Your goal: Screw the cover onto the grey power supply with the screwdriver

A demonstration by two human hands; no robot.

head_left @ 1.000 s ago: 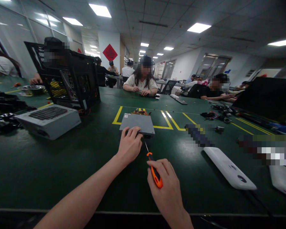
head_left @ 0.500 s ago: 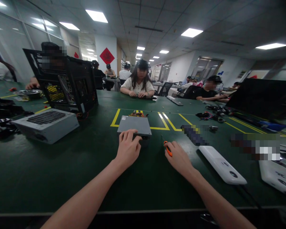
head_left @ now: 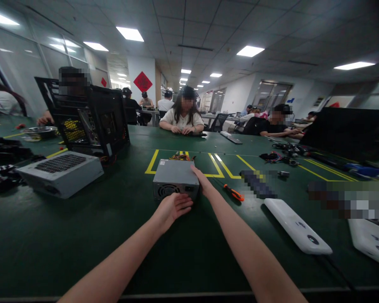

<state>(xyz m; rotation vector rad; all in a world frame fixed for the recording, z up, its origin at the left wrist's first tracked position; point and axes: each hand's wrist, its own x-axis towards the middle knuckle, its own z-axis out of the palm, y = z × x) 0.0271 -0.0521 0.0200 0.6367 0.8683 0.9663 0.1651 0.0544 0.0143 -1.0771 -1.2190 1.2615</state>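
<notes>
A grey computer power supply (head_left: 176, 170) sits on the green table in front of me, its fan grille and socket facing me. My left hand (head_left: 174, 209) is at its lower front face, fingers stretched out and held side by side. My right hand (head_left: 202, 182) grips its right side, with a fingertip at the top edge and the other fingers mostly hidden. Bunched coloured cables (head_left: 180, 157) stick out behind the unit. To the right, orange-handled pliers (head_left: 234, 193) lie loose on the table, apart from both hands.
A second power supply (head_left: 61, 174) and an open black computer case (head_left: 109, 120) stand at left, near a metal bowl (head_left: 41, 132). A white device (head_left: 297, 226) lies at right, with cables (head_left: 279, 158) and a dark monitor (head_left: 347, 132) beyond. A person (head_left: 182, 115) sits opposite.
My right hand has let go of the orange-handled pliers and moved left to the power supply's side. My left hand has shifted from its top front edge down to its lower front.
</notes>
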